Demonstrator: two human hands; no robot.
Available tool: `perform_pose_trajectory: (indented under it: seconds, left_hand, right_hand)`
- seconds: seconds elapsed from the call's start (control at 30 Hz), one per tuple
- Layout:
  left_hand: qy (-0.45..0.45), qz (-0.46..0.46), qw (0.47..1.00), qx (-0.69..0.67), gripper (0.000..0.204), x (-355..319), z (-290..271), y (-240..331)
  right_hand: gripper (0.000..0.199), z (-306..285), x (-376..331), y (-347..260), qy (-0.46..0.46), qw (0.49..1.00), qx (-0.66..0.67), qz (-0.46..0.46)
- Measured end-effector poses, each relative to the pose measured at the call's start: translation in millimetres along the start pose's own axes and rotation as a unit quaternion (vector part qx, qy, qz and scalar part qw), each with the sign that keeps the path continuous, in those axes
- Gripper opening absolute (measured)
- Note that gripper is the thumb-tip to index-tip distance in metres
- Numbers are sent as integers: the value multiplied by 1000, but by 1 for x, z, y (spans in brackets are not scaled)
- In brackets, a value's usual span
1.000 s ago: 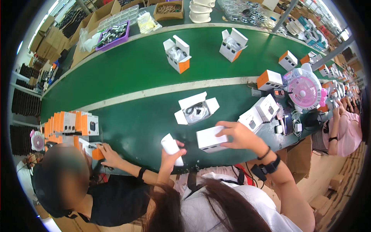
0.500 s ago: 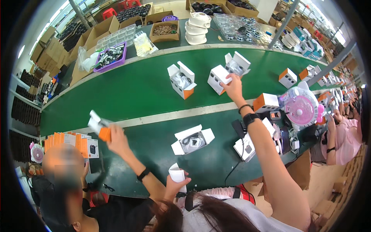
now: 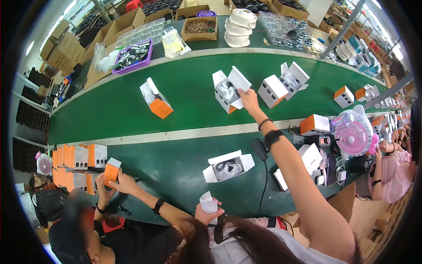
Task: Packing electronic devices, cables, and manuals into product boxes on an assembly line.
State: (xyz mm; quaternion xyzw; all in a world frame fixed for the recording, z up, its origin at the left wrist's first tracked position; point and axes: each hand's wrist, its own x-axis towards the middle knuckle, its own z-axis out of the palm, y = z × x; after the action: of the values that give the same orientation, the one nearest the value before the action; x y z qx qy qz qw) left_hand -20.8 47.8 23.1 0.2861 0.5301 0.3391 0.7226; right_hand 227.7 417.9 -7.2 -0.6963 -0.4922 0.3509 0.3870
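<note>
My right hand [image 3: 249, 102], wearing a dark watch and a bead bracelet, reaches over the green belt [image 3: 193, 105]. Its fingers close on the right side of an open white-and-orange box [image 3: 225, 97], which holds something in clear plastic wrap. My left hand [image 3: 208, 215] is near the table's front edge, closed around folded white paper [image 3: 208, 203]. On the table between my hands lies another open white box [image 3: 228, 169] with a cable and wrapped parts inside. Right of my right hand stand a closed box [image 3: 271, 91] and an open box [image 3: 292, 81].
At left a co-worker's hands [image 3: 118, 184] hold a small orange-and-white box [image 3: 112, 170] beside stacked boxes [image 3: 74, 160]. An open box [image 3: 157, 103] rests on the belt. Right of my arm are a pink fan [image 3: 353, 137], white boxes and a black cable [image 3: 265, 185].
My right hand has gone from the closed box to the open box on its left. The co-worker's open box now rests on the belt, and the co-worker holds another box. The view has shifted slightly.
</note>
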Motion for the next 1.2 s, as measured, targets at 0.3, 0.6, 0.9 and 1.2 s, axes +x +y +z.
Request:
perform_pose_trajectory:
  seconds: [0.3,0.6,0.9,1.2]
  left_hand:
    - [-116,-14,991,64,35,-18,-4,-5]
    - [-251,19,958,-134,49,-46,-22,3]
    - [-508,-13,847,153,53,-65,1,7]
    - [-209,-19,976,61,31,-94,-39,-19]
  right_hand:
    - [32,-12,-95,27,-424,891,41,-156]
    - [46,-58,-237,-42,-200,951,69,-226]
    - [24,-75,-415,-78,-436,836,-117,-313]
    - [25,-131,-411,-54,-278,898,-105,-324]
